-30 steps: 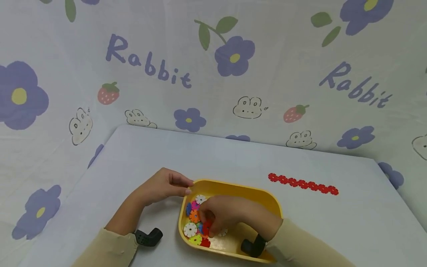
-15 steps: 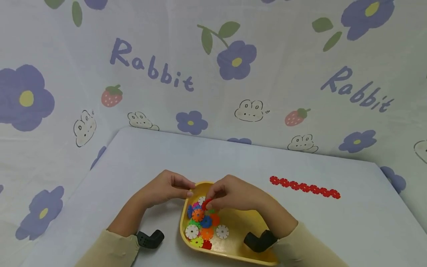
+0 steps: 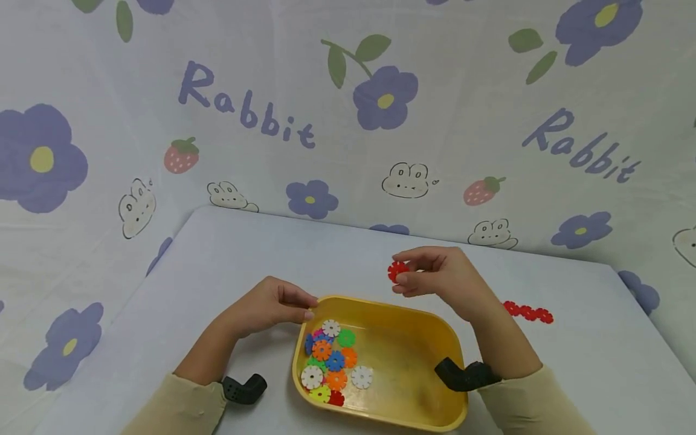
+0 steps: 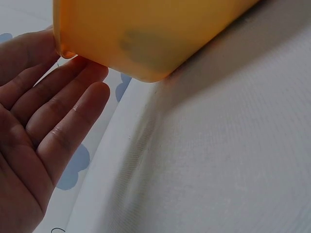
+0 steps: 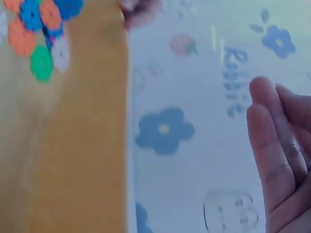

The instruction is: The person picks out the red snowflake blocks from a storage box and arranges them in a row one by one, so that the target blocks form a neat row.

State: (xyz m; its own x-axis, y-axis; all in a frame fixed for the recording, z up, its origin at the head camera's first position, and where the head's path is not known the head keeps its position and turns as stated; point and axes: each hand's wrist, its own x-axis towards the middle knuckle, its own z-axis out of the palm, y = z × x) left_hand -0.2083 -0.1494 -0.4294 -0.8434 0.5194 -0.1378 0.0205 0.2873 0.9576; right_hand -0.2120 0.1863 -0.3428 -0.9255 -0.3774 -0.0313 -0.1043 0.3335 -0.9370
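My left hand (image 3: 266, 308) pinches the far-left corner of a yellow plastic tray (image 3: 375, 305) between thumb and forefinger. In the left wrist view the tray's outer wall (image 4: 146, 43) shows, and the other fingers extend beneath the rim. Above and beyond the tray's far rim, my right hand (image 3: 451, 281) holds a red notched snowflake disc (image 3: 397, 271) by thumb and fingertips. That disc cannot be seen in the right wrist view. Loose discs of several colours lie at the tray's left end, among them a green one (image 3: 346, 338) and a red one (image 3: 336, 398).
To the right, a row of red snowflake discs (image 3: 527, 312) lies on the white tabletop, its left part hidden behind my right hand and forearm. A patterned cloth (image 3: 348, 151) rises behind the table. Black wrist mounts (image 3: 246, 388) sit at both cuffs.
My right hand has lifted a red disc out of the tray and carried it up and right, past the far rim. The left hand keeps its place on the corner.
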